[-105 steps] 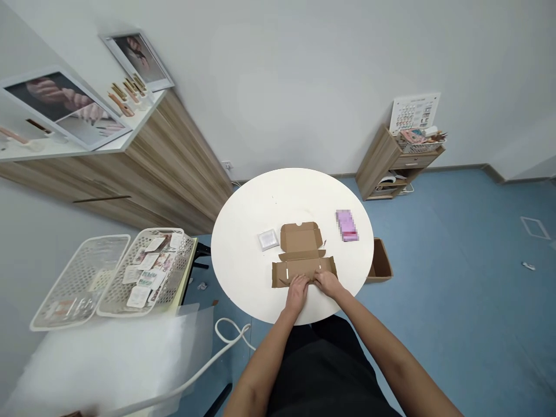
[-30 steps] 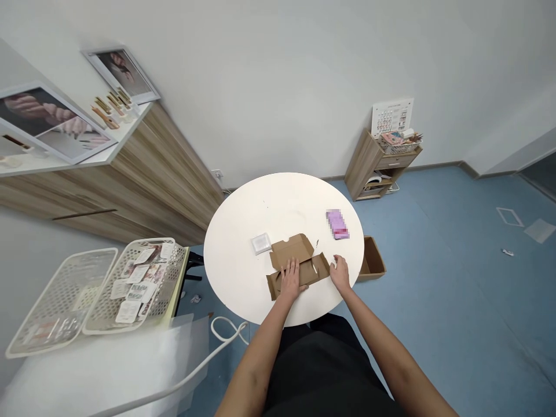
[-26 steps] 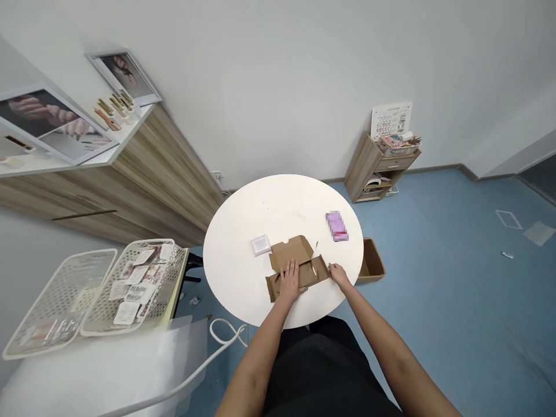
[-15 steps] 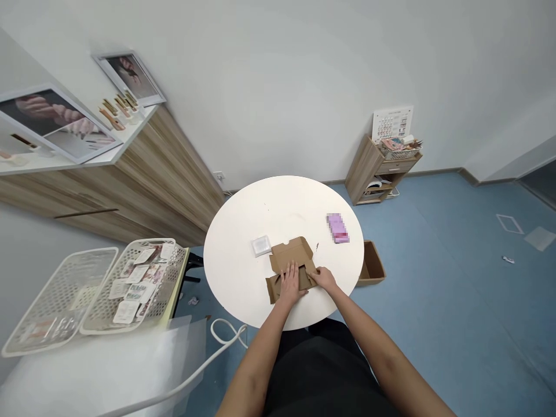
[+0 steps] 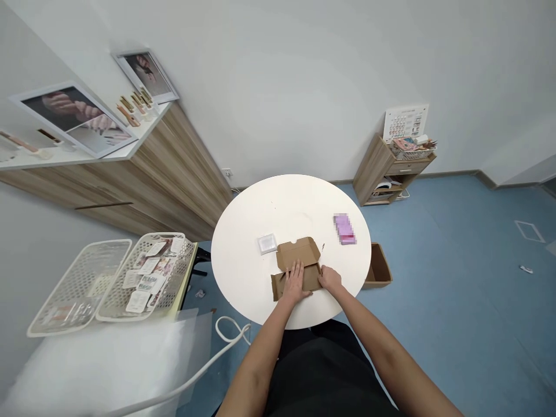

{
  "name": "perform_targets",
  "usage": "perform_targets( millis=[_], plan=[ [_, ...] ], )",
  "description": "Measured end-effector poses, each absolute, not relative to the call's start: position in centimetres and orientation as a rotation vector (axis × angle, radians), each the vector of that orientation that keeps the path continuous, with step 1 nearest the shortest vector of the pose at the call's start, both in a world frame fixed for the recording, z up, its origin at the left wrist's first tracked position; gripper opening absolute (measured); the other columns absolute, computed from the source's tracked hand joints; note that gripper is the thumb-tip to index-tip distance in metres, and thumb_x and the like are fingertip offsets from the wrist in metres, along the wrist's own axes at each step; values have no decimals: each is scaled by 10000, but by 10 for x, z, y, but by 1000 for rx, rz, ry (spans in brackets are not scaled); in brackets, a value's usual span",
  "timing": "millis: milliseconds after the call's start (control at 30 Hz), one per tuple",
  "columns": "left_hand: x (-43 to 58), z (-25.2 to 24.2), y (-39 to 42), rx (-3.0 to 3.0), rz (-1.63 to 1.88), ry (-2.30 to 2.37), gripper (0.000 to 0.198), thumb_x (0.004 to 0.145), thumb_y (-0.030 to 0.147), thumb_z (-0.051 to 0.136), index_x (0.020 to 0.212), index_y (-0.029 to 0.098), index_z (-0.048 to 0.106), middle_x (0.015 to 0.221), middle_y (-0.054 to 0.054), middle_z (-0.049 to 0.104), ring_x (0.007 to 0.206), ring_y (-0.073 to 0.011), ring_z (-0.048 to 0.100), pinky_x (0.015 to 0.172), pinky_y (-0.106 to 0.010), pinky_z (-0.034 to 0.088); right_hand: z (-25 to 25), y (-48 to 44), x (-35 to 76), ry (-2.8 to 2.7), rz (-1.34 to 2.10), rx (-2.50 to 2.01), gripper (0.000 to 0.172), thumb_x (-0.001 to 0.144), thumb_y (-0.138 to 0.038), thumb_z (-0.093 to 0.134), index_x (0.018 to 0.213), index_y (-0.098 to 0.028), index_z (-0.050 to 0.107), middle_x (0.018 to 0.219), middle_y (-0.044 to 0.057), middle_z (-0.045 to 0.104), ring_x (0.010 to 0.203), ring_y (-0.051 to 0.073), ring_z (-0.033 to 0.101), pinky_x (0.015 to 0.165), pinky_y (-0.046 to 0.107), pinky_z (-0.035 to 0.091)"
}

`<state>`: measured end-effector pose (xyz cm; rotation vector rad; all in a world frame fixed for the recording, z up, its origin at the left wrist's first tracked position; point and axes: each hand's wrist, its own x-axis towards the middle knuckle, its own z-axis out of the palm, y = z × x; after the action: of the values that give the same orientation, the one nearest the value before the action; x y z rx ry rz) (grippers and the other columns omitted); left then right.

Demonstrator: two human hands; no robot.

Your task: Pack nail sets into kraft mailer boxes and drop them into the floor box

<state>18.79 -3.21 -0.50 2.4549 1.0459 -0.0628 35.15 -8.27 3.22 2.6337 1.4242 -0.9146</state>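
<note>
A brown cardboard box (image 5: 297,251) lies partly unfolded on the near half of the round white table (image 5: 252,289), its lid flap laid away from me. My left hand (image 5: 294,282) rests flat on its bottom panel with the fingers stretched out. At the box's right edge, my right hand (image 5: 330,278) is closed on the cardboard side flap, which is partly raised. Just left of the box sits a small clear case (image 5: 266,244). A purple item (image 5: 344,229), blurred by pixels, lies on the table's right side.
Two white baskets (image 5: 145,278) stand at left, one holding several cards. A white cable (image 5: 204,370) loops below them. On the floor right of the table is a brown bin (image 5: 379,266). A wooden cabinet (image 5: 186,174) and a small shelf unit (image 5: 386,168) stand along the wall.
My right hand has closed further round the box's right side flap, and that side now looks more upright. My left hand stays on the panel. The whole view has shifted slightly.
</note>
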Motion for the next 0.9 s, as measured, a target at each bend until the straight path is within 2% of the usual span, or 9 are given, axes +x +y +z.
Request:
perform_targets(
  millis=[133,200,300,467,567,633,700,800,900],
  plan=[
    [188,-5,-29,2480,-60,997,1176,673,508,748,1530,161,21,1598,-195,121,1480,-330,47,1181,-571,82,36,-91,353,1888,-637,2560,639,777,-402,629,1332,-147,441,1363,185,486,1251,322,446,982,418,396],
    [190,-5,-27,2489,-61,965,1153,683,530,730,1529,152,45,1596,-200,127,1479,-333,59,1180,-567,92,32,-93,354,2135,-636,2326,877,707,-449,702,1445,-163,325,1495,172,362,1385,342,286,1110,465,262],
    [192,-3,-25,2497,-65,936,1173,658,533,749,1527,143,63,1593,-207,132,1478,-337,69,1182,-555,99,20,-91,355,2172,-666,2079,1120,611,-455,791,1521,-189,194,1573,157,244,1457,367,127,1166,539,77],
    [176,11,-21,2471,-17,914,1104,684,532,724,1518,142,115,1594,-192,154,1479,-322,97,1190,-515,121,8,-85,356,2157,-591,2062,1124,620,-332,810,1535,-199,171,1573,168,249,1456,371,156,1162,586,18],
    [148,20,-21,2435,176,1118,763,845,409,549,1491,184,212,1595,-137,200,1484,-273,112,1196,-523,85,9,-85,354,2125,-573,2070,1155,605,-284,817,1540,-215,143,1581,156,233,1454,374,160,1154,611,37],
    [128,23,-23,2369,258,1345,597,852,252,485,1428,197,339,1583,-119,244,1485,-255,115,1199,-521,73,9,-87,353,2110,-570,2073,1163,600,-260,820,1541,-217,139,1585,151,221,1455,371,157,1153,611,58],
    [112,23,-26,2305,205,1468,580,786,177,521,1358,217,433,1589,-113,227,1487,-284,88,1190,-551,72,8,-88,353,2112,-574,2083,1165,599,-249,823,1542,-216,138,1585,151,220,1456,370,148,1154,611,64],
    [103,18,-28,2243,60,1459,676,707,187,621,1355,275,451,1616,-88,132,1482,-346,34,1154,-623,97,5,-89,353,2123,-592,2101,1147,615,-260,819,1542,-221,144,1585,157,217,1457,374,136,1152,614,63],
    [108,9,-28,2168,64,1457,637,705,229,674,1316,297,507,1616,-67,134,1474,-368,84,1137,-616,187,5,-88,354,2108,-615,2097,1135,626,-264,815,1541,-228,144,1590,155,204,1460,365,129,1153,601,93]
  ],
)
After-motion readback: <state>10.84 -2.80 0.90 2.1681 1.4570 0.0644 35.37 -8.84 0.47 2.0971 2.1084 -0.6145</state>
